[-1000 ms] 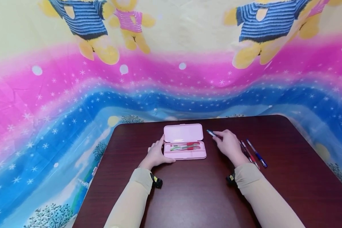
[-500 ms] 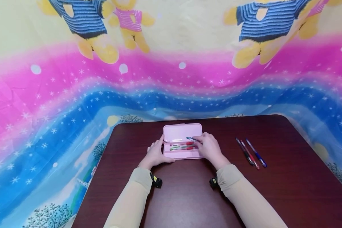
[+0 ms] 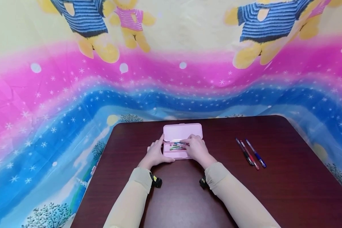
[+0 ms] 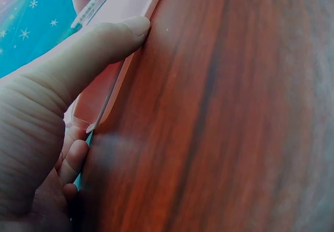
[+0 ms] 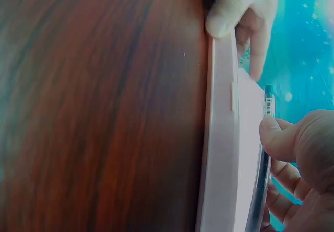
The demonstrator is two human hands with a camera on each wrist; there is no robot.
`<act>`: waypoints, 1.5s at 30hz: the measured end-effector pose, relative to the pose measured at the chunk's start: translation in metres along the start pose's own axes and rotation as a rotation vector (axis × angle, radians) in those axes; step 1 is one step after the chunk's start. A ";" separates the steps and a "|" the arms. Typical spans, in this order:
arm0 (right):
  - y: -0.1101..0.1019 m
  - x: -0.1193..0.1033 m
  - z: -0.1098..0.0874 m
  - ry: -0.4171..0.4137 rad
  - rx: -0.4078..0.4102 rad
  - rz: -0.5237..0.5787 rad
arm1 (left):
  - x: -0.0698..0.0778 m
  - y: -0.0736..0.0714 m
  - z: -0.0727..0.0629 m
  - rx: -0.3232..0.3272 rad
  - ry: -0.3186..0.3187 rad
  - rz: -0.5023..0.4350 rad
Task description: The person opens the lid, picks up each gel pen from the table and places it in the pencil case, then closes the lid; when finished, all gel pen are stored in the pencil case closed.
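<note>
A person's right hand [image 3: 198,150] reaches over an open pink pencil case [image 3: 176,154], thumb and fingers pinching a clear-barrelled pen [image 5: 269,104] with a dark teal end. The pen points leftward from that hand, above the far, wider compartment of the case; whether it touches the pens below cannot be told. The left hand [image 3: 155,154] is spread around the case's left end, its thumb laid along the near edge and its index finger stretched toward the hinge. Between the two hands, in that far compartment, lie several slim pens [image 3: 175,148] with green and red parts, half covered by the right hand's fingers. The narrower compartment runs along the near side, close to the left thumb. Beyond both hands, the lid [image 3: 182,131] lies folded back, its pale inside facing up. Well to the right of the right hand, three pens rest side by side on the dark reddish-brown surface [image 3: 174,196]: a black pen [image 3: 244,151] nearest the hand, then a red pen [image 3: 250,155], then a blue pen [image 3: 255,153]. Behind everything hangs a bright cloth [image 3: 171,85] printed with teddy bears and snowflakes.
</note>
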State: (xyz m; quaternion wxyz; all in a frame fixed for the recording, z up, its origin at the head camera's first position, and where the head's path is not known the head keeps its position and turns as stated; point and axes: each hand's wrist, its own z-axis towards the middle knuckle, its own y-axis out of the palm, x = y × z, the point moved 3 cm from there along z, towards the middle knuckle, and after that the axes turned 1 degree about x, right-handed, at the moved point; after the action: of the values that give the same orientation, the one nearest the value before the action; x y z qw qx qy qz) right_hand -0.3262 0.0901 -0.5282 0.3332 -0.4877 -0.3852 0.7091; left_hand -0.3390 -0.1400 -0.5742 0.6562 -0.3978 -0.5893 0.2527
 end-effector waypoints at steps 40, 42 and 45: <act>0.021 -0.002 0.012 0.042 -0.098 -0.052 | 0.001 0.000 -0.001 0.011 0.008 -0.001; 0.021 -0.001 0.012 0.030 -0.088 -0.042 | 0.001 0.000 -0.001 0.010 0.006 -0.001; 0.018 0.000 0.010 0.018 -0.064 -0.018 | 0.002 -0.001 -0.001 0.009 0.008 -0.004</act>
State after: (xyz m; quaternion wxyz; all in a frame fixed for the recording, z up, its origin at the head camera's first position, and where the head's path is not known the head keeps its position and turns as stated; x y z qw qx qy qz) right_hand -0.3374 0.0798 -0.5414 0.3272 -0.5010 -0.4088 0.6891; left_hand -0.3382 -0.1393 -0.5724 0.6607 -0.3948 -0.5863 0.2526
